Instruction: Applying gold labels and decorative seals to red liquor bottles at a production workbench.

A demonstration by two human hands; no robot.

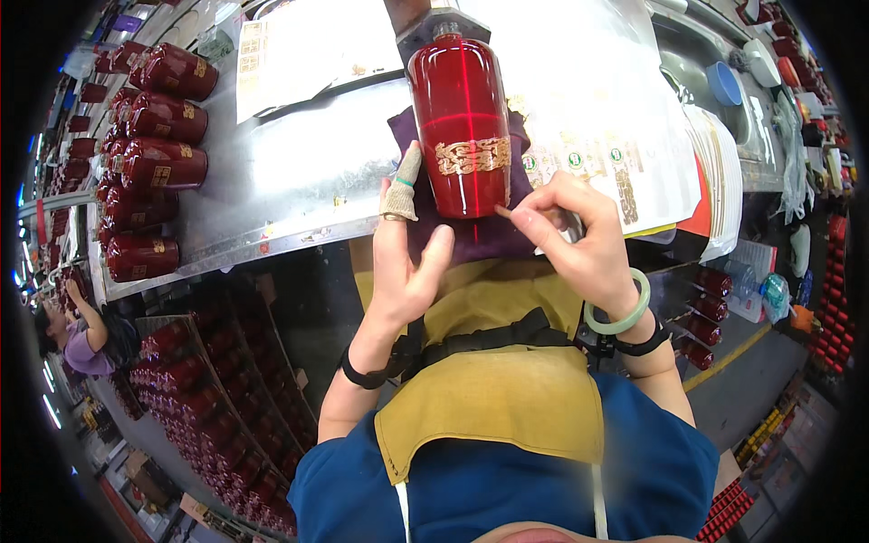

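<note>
A glossy dark red bottle (462,118) lies on a purple cloth (514,172), its neck pointing away from me. A gold ornamental band (472,156) crosses its body, and thin red light lines cross the glass. My left hand (403,258) is at the bottle's left side, thumb and fingers apart, with a cloth finger cover (404,185) on one finger. Whether that finger touches the glass I cannot tell. By the bottle's lower right corner, my right hand (579,231) pinches something thin and brownish, too small to name.
Several red bottles (163,163) lie along the bench's left side. Sheets of gold stickers (597,163) spread to the right, beside stacked papers (715,181). A dark metal fixture (444,27) stands beyond the bottle's neck. Racked bottles (208,389) fill the lower left; another person (86,339) works at far left.
</note>
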